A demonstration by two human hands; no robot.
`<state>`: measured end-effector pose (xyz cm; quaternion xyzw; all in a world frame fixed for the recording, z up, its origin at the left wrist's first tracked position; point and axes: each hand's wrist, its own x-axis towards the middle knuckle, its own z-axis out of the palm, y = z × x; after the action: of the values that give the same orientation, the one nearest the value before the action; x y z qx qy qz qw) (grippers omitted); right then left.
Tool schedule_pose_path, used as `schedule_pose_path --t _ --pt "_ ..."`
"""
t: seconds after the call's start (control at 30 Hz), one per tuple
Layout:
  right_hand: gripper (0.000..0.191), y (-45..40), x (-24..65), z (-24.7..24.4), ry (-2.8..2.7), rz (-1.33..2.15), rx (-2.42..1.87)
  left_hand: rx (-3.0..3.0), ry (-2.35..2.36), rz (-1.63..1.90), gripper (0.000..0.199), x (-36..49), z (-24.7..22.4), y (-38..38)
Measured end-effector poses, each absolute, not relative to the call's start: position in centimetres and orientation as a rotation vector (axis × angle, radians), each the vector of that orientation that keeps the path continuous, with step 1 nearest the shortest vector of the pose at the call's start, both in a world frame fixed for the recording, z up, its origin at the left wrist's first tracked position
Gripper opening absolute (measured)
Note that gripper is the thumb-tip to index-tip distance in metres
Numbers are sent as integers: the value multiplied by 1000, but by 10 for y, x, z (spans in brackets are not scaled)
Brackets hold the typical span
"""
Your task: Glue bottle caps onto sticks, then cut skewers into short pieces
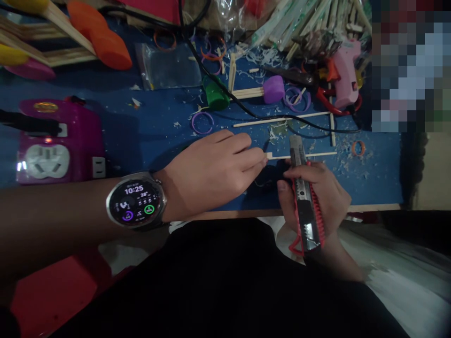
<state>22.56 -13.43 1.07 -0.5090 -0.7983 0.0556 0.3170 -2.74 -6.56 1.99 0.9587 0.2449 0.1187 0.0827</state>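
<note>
My left hand (218, 164), with a watch on its wrist, pinches the left end of a thin wooden stick (320, 154) between its fingertips. The stick runs right, low over the blue tabletop (151, 122), passing behind a utility knife. My right hand (327, 195) is wrapped round that utility knife (303, 199), which has a red and grey body and a blade end pointing away from me. The blade end crosses in front of the stick; whether it touches I cannot tell. Another wooden stick (257, 123) lies just beyond my fingers.
A purple power socket (79, 141) stands at left. Behind lie a pink glue gun (347, 70), red-handled scissors (357, 103), a green cap (215, 93), a purple cap (274, 89) and wrapped chopsticks (282, 28). A black cable (243, 105) crosses the table among shavings and plastic rings.
</note>
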Motion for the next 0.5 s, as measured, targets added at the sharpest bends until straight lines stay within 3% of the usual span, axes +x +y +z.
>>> schedule_pose_path --t 0.5 --pt "23 -131 229 7 -2137 161 -1224 3082 725 373 34 -28 22 -70"
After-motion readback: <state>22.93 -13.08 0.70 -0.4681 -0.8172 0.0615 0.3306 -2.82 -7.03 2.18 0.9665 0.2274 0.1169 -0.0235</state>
